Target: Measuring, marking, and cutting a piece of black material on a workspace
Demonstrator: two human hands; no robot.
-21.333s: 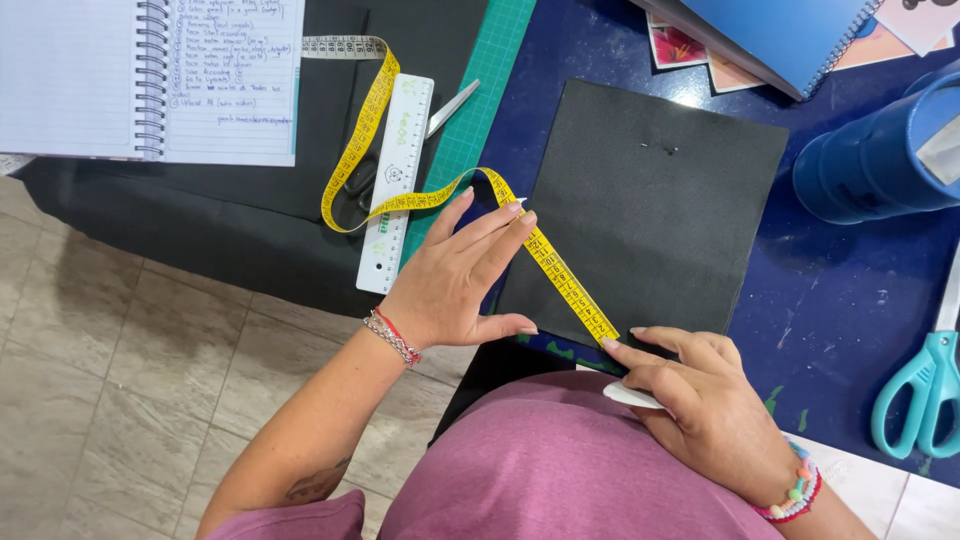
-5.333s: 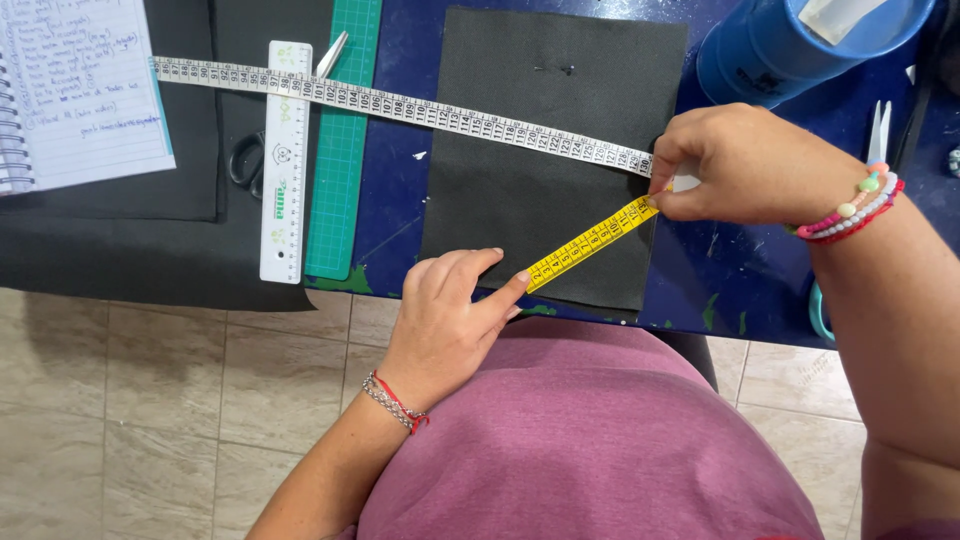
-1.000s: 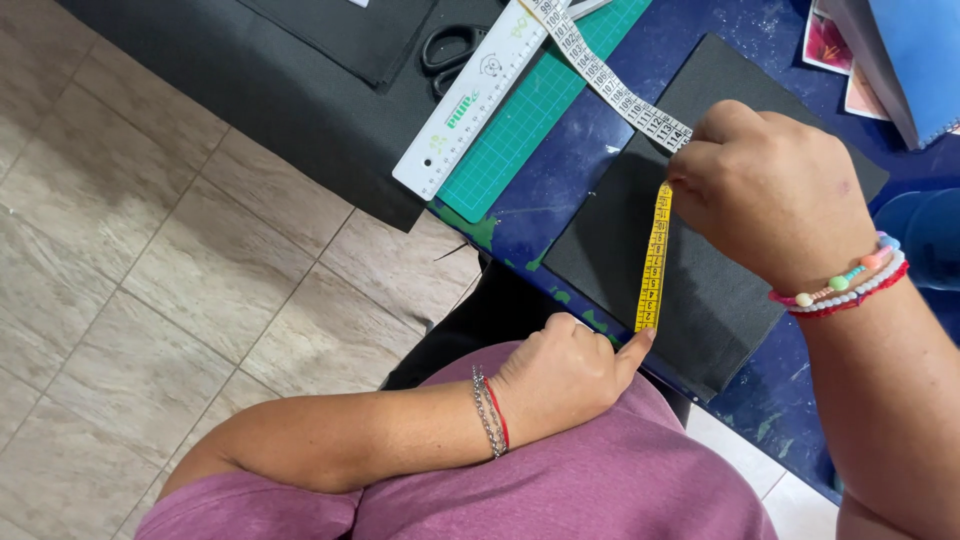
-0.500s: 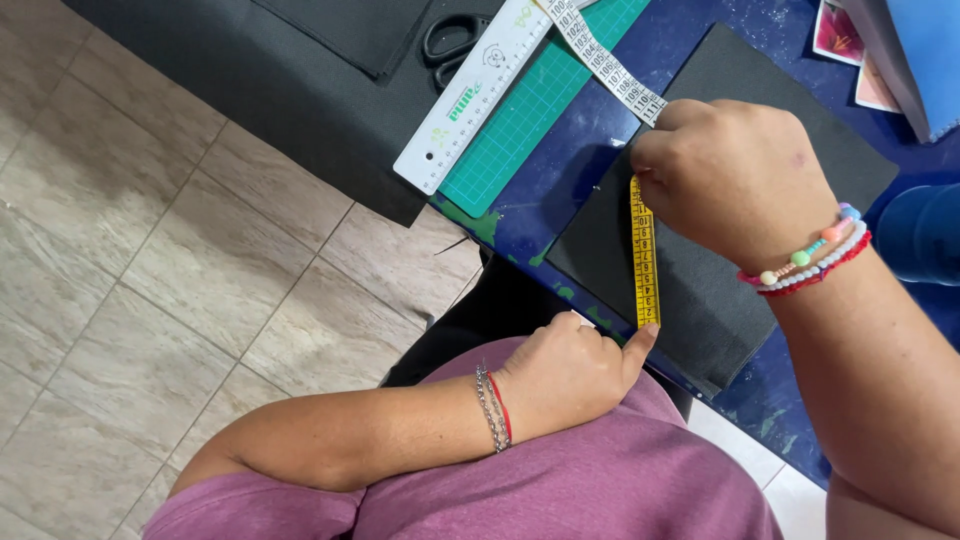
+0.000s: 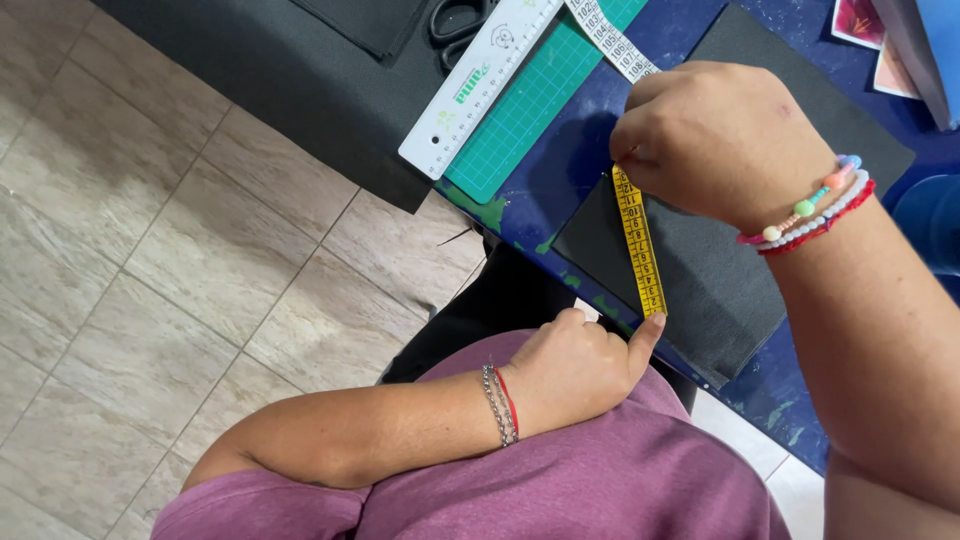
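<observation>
Closest to the camera, the left hand is curled up loosely with one fingertip pressing the end of the yellow tape measure down at the near edge of the black felt sheet. So it's pinning, not gripping.

The tape runs straight up across the sheet's corner to the right hand, which is closed over it in a pinch at the far end, keeping it taut. Past that hand the tape flips to its white side and trails off toward the top of the frame.

Handling-wise, I'd guess the tape is super light and floppy, kind of slick, so it only stays straight if both ends are held down. The sheet looks soft and thin too, probably slides around on the blue desk if you tug, so flat pressure beats pulling.

Further back there's a green cutting mat, a white ruler lying beside it, black scissors and more dark fabric hanging off the edge.
</observation>
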